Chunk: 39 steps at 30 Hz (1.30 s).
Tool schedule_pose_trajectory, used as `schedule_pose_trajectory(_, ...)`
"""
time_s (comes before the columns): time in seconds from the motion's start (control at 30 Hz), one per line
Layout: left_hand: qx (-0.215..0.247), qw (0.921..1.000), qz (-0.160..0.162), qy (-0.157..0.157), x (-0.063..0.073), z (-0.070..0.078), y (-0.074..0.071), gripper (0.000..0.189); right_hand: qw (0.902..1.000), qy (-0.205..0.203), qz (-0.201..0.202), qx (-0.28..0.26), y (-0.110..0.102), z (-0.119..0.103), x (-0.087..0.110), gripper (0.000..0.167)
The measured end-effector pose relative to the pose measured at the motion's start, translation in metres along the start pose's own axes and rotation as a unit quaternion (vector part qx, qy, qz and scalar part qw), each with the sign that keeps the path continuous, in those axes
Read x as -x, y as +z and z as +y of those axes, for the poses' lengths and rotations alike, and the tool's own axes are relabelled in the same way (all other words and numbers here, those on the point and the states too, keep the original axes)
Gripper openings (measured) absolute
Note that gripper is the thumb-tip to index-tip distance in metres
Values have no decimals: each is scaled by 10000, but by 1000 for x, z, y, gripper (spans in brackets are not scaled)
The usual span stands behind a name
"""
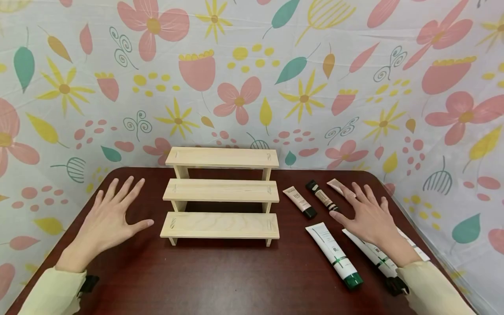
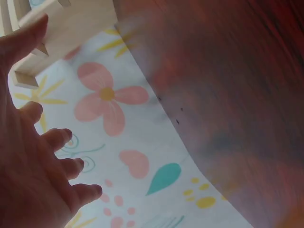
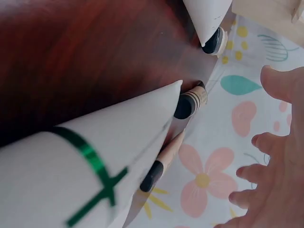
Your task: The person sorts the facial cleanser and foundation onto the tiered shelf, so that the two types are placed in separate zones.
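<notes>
Stepped pale-wood rack point(image 1: 221, 191), mid-frame; tapered white tubes point(image 1: 332, 249), lower right. Left hand point(image 1: 110, 216), right hand point(image 1: 369, 216): fingers splayed wide, holding nothing.

Dark red table point(image 1: 232, 280), three-tiered wooden rack point(image 1: 220, 225), six tubes point(image 1: 330, 248)

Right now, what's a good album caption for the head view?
Spread fingers above a dark table with a wooden stand and tubes.

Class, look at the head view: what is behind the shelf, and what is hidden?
Floral cloth shows above the shelf, and table shows in the gap under its top step. The steps cover parts of both; anything directly behind them cannot be seen.
</notes>
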<state>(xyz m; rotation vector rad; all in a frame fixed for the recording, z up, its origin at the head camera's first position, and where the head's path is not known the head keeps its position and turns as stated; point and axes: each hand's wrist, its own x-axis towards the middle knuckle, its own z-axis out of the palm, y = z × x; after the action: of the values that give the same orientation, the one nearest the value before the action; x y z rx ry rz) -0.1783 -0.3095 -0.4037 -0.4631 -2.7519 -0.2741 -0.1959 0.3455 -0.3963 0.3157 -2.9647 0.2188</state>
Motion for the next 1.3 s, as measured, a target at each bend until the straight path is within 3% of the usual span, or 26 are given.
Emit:
schedule_pose_trajectory(0.23, 840, 9962, -220, -37, -1, 16, -2, 115, 9978, -522, -211, -352, -4, -9, -19, 88)
schedule_pose_trajectory(0.37, 1519, 9875, -402, -127, -2, 24, -1, 115, 9949, -742, -300, -617, -4, -16, -27, 86)
schedule_pose_trajectory(0.63, 2259, 9720, -599, -231, -2, 34, 6, 120, 9783, -1656, 14, -1245, 8, -23, -45, 73)
schedule_pose_trajectory(1.03, 2693, 9612, -594, -24, -9, 40, 17, 118, 9504, -1495, -1088, -2501, 22, -15, -67, 57)
schedule_pose_trajectory(1.3, 3144, 9470, -646, 95, -10, 39, 22, 119, 9457, -1282, -1447, -2612, 28, -16, -82, 54)
